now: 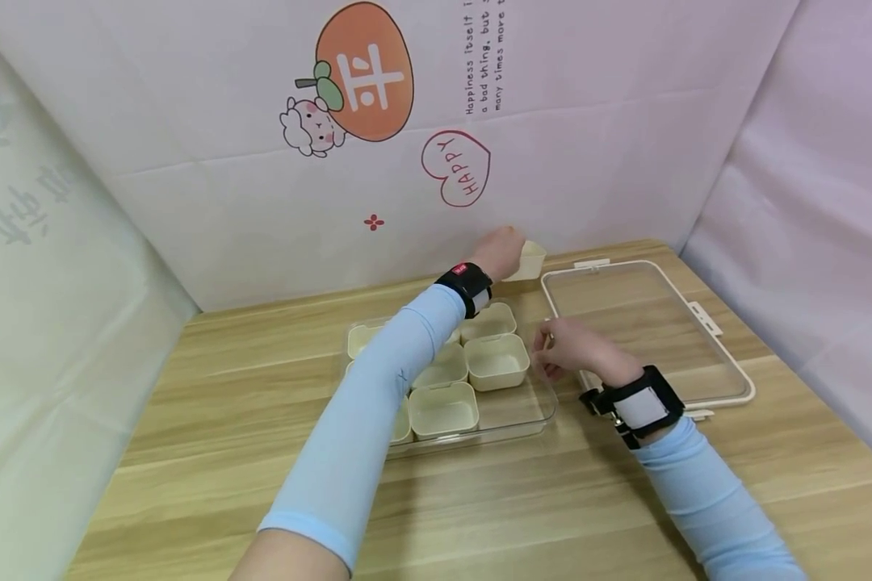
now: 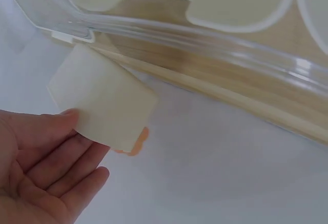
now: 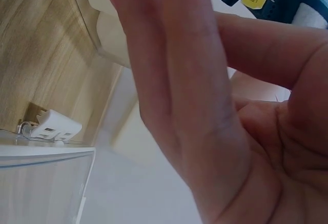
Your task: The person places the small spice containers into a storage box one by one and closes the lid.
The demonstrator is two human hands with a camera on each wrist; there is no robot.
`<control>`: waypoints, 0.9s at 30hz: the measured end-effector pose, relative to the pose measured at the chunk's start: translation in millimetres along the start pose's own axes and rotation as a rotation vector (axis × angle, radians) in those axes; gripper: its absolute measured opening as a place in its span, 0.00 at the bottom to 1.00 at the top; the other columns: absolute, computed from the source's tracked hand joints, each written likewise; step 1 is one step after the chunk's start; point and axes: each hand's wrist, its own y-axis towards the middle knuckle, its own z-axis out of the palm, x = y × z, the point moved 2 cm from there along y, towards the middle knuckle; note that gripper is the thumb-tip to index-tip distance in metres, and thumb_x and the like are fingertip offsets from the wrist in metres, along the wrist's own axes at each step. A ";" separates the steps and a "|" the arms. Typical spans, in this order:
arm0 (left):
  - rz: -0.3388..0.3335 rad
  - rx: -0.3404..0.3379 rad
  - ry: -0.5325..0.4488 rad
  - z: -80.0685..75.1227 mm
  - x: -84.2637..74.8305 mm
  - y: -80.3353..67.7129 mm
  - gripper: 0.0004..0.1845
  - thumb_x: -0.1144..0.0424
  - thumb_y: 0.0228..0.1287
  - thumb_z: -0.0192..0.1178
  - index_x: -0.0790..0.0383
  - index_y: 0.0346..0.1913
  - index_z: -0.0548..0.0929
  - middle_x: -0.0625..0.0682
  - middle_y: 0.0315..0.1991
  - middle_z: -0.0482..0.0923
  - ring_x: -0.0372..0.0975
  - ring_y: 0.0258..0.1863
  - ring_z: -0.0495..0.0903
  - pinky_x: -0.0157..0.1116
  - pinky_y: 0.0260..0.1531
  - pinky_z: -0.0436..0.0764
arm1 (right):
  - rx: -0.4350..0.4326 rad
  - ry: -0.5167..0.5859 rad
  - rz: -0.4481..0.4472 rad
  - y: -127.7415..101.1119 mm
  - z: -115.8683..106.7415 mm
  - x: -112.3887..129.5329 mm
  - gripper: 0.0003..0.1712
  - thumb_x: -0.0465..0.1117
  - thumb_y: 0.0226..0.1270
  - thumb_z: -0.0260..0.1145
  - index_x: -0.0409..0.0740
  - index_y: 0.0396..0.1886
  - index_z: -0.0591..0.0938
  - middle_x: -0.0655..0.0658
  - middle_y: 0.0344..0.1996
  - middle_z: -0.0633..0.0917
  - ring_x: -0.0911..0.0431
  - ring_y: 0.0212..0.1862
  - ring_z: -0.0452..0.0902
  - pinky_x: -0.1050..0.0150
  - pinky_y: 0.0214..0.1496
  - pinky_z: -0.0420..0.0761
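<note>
At the back of the table, my left hand (image 1: 500, 250) pinches a small cream plastic box (image 1: 530, 262) between thumb and fingers. In the left wrist view this box (image 2: 102, 96) is tilted, beside the clear wall of the large organizer. Several matching cream boxes, one of them a front box (image 1: 444, 410), sit in rows inside the clear organizer tray (image 1: 512, 425); my left forearm covers part of them. My right hand (image 1: 570, 347) is at the tray's right side, fingertips close to its wall. Its fingers (image 3: 189, 80) look fairly straight in the right wrist view, with nothing held.
A clear lid (image 1: 625, 323) with a white rim and side latches lies on the wooden table (image 1: 262, 379) to the right of the tray. Printed white cloth (image 1: 581, 161) hangs along the back edge, with more cloth at both sides.
</note>
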 end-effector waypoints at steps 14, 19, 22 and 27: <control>0.031 -0.057 -0.085 -19.8 -6.5 -20.3 0.04 0.69 0.62 0.53 0.61 0.33 0.78 0.48 0.27 0.69 0.38 0.27 0.69 0.28 0.24 0.64 | 0.001 -0.024 -0.010 -0.3 0.4 0.7 0.04 0.31 0.63 0.59 0.32 0.33 0.74 0.36 0.28 0.83 0.56 0.25 0.83 0.60 0.31 0.84; 0.039 -0.085 -0.070 -26.0 -6.0 -26.9 0.04 0.69 0.61 0.54 0.61 0.30 0.77 0.48 0.27 0.70 0.38 0.27 0.70 0.29 0.25 0.66 | 0.010 -0.019 -0.004 -1.0 -0.2 0.9 0.04 0.31 0.63 0.59 0.32 0.33 0.74 0.36 0.29 0.83 0.57 0.26 0.83 0.61 0.31 0.84; 0.039 -0.102 -0.085 -30.1 -4.8 -30.7 0.03 0.69 0.60 0.54 0.60 0.29 0.76 0.49 0.27 0.71 0.38 0.27 0.70 0.29 0.25 0.66 | 0.014 -0.014 -0.008 -1.8 -0.7 2.1 0.04 0.31 0.64 0.59 0.31 0.34 0.74 0.34 0.30 0.83 0.57 0.26 0.83 0.62 0.31 0.84; 0.031 -0.133 -0.111 -35.3 -1.4 -37.6 0.04 0.71 0.58 0.54 0.60 0.28 0.74 0.48 0.25 0.68 0.38 0.25 0.67 0.30 0.23 0.64 | 0.005 -0.030 -0.014 -2.7 -1.6 2.3 0.05 0.31 0.63 0.59 0.32 0.33 0.74 0.37 0.28 0.83 0.57 0.26 0.83 0.62 0.32 0.83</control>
